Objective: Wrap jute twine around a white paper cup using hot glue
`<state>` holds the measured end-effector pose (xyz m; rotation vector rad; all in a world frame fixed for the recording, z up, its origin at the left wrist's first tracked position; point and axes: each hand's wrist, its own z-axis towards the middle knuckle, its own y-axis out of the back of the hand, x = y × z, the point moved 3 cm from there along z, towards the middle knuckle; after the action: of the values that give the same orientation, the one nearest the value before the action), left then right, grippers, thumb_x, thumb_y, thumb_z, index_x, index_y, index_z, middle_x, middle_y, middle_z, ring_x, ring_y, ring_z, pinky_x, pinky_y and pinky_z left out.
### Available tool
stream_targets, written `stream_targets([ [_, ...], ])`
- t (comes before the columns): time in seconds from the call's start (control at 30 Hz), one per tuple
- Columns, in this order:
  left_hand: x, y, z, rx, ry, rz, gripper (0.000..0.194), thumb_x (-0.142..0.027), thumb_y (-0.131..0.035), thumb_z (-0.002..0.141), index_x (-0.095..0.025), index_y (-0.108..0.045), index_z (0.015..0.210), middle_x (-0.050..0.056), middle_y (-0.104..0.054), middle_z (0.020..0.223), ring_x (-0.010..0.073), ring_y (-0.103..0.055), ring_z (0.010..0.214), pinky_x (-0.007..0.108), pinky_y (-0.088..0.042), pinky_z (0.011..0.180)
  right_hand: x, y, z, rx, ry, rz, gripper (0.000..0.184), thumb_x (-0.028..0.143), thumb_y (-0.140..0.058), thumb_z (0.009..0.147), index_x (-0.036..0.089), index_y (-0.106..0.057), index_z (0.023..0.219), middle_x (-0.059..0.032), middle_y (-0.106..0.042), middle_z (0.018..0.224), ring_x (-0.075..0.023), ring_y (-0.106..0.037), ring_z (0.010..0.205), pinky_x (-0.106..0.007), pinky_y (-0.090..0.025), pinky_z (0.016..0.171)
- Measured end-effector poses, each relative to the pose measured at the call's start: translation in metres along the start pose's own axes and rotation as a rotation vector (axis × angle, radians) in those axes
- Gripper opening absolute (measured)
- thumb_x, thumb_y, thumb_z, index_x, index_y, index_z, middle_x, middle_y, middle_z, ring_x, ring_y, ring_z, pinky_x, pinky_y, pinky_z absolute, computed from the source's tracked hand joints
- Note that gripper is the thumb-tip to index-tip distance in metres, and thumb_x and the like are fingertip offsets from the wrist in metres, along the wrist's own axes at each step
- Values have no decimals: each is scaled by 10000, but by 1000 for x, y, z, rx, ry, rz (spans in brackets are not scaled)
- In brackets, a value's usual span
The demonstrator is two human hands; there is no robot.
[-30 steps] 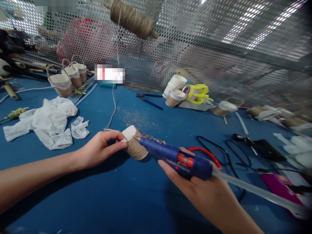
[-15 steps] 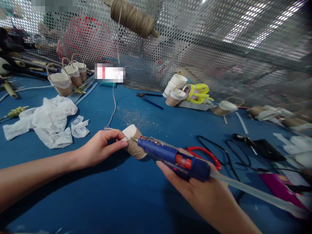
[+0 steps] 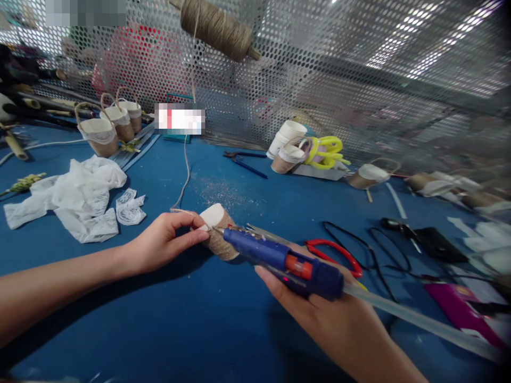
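Note:
A small white paper cup (image 3: 213, 214) lies tilted on the blue table, its side partly wrapped in brown twine (image 3: 222, 246). My left hand (image 3: 175, 234) is closed at the cup's rim, thumb and forefinger pinching the twine. In my right hand (image 3: 335, 314) is a blue hot glue gun (image 3: 259, 247), its nozzle at the cup's side close to my left fingertips. A clear glue stick (image 3: 423, 318) sticks out of its back. Red-handled scissors (image 3: 333, 250) show behind the gun; whether my right fingers also hold them is hidden.
A twine spool (image 3: 215, 29) hangs on the mesh panel, its strand running down to the cup. White lace (image 3: 80, 197) and finished little baskets (image 3: 98, 139) are at left. Pliers (image 3: 247, 164) and stacked cups (image 3: 287, 141) stand behind. A black cable (image 3: 375, 255) lies at right.
The glue gun has shifted very slightly left along the cup, toward my left fingertips. My left hand and the cup have hardly moved.

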<state>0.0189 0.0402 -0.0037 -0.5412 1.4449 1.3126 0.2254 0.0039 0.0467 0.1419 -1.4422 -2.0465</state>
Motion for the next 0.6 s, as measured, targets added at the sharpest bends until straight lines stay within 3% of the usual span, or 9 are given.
stream_targets([
  [0.13, 2, 1, 0, 14, 1, 6, 197, -270, -494, 831, -121, -619, 801, 69, -672, 820, 175, -590, 769, 294, -454, 724, -4, 1, 1, -50, 43, -99, 310, 370, -424, 846, 200, -655, 729, -84, -693, 728, -252, -670, 784, -351, -551, 694],
  [0.27, 2, 2, 0, 8, -23, 18, 186, -264, -501, 826, -126, -615, 775, 65, -672, 802, 176, -599, 763, 291, -462, 710, -8, 2, 2, 12, 64, -142, 350, 365, -380, 869, 225, -695, 806, -64, -703, 736, -236, -669, 793, -339, -548, 693],
  [0.4, 3, 2, 0, 4, -48, 10, 164, -253, -509, 822, -136, -606, 758, 53, -669, 787, 165, -604, 762, 272, -468, 709, -10, 2, -3, 25, 312, -289, 400, 233, -317, 893, 284, -712, 869, -41, -716, 725, -252, -676, 744, -392, -543, 629],
  [0.47, 2, 3, 0, 1, -56, 17, 160, -251, -511, 821, -142, -604, 751, 49, -670, 784, 164, -605, 765, 270, -468, 709, -10, 1, -5, 21, 366, -304, 423, 201, -298, 894, 301, -709, 892, -39, -718, 736, -260, -677, 732, -410, -540, 613],
  [0.6, 2, 3, 1, -3, -53, 39, 156, -246, -509, 821, -144, -610, 760, 51, -675, 796, 164, -608, 761, 274, -471, 704, -9, 2, 0, 18, 128, -158, 328, 328, -389, 875, 239, -705, 869, -68, -712, 756, -241, -675, 718, -357, -553, 636],
])
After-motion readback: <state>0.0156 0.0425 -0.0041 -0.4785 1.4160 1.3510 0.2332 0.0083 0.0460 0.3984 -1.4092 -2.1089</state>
